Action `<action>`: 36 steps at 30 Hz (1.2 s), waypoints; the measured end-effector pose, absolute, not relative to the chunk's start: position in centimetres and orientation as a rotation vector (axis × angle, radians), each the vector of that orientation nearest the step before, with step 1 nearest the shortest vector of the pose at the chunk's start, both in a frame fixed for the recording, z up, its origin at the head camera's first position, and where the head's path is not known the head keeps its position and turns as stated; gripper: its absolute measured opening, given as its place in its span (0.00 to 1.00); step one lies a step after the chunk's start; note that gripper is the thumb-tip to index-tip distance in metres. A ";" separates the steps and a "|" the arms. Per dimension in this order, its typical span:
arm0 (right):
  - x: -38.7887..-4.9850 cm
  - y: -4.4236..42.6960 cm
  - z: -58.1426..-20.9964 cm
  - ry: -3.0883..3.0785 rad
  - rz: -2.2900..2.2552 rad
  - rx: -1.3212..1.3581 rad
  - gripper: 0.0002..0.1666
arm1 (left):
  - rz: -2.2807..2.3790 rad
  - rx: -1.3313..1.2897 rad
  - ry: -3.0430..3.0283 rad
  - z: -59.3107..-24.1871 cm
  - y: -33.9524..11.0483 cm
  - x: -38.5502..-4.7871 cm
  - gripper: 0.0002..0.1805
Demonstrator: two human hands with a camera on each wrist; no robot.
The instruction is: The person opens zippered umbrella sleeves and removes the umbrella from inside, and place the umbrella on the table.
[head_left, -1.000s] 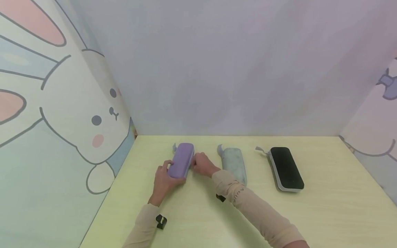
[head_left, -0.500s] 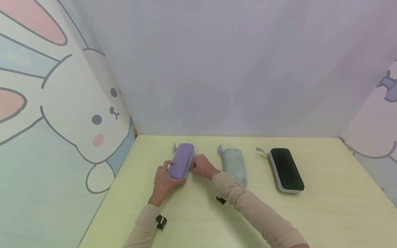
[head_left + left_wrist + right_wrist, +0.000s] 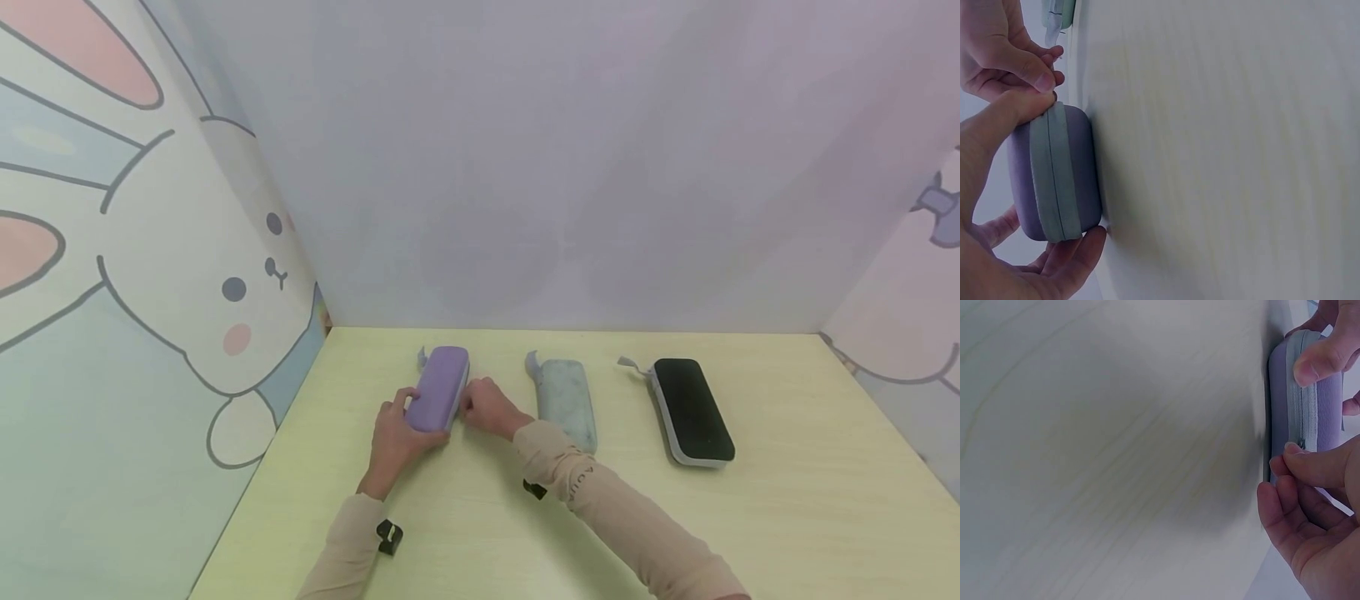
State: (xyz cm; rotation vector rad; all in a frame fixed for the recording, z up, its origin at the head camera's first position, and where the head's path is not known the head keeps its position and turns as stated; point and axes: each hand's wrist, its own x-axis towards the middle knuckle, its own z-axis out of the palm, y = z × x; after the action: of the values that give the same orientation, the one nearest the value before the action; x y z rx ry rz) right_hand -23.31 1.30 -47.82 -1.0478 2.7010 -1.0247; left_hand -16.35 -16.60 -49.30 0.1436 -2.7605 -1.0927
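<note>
A purple zippered case (image 3: 439, 388) lies on the table at the left, its pale zipper band (image 3: 1055, 172) closed along the end seen in the left wrist view. My left hand (image 3: 397, 435) grips the case at its near end, thumb on one side and fingers on the other. At the case's right side, my right hand (image 3: 491, 407) pinches the zipper pull between thumb and index finger; in the right wrist view the metal slider (image 3: 1302, 444) shows just past the thumb tip. The pull itself is mostly hidden by the fingers.
Right of the hands lies a pale grey-green case (image 3: 567, 404), partly behind the right sleeve. Farther right is a black-topped case (image 3: 693, 408) with a light side band and strap. A pale wall stands behind the table (image 3: 810, 433).
Along the case's right side, my right hand has slid slightly toward the near end. The left hand and the case stay in place.
</note>
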 end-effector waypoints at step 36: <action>-22.1 1.1 -48.7 2.672 -1.085 -1.054 0.16 | -1.041 0.132 -2.752 -49.4 -16.5 -16.4 0.46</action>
State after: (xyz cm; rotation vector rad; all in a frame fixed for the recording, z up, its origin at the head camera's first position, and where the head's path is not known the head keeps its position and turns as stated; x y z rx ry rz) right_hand -22.09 1.10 -48.65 -1.0542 2.6724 -1.0851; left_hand -16.42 -16.49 -49.45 0.1323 -2.7520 -1.0414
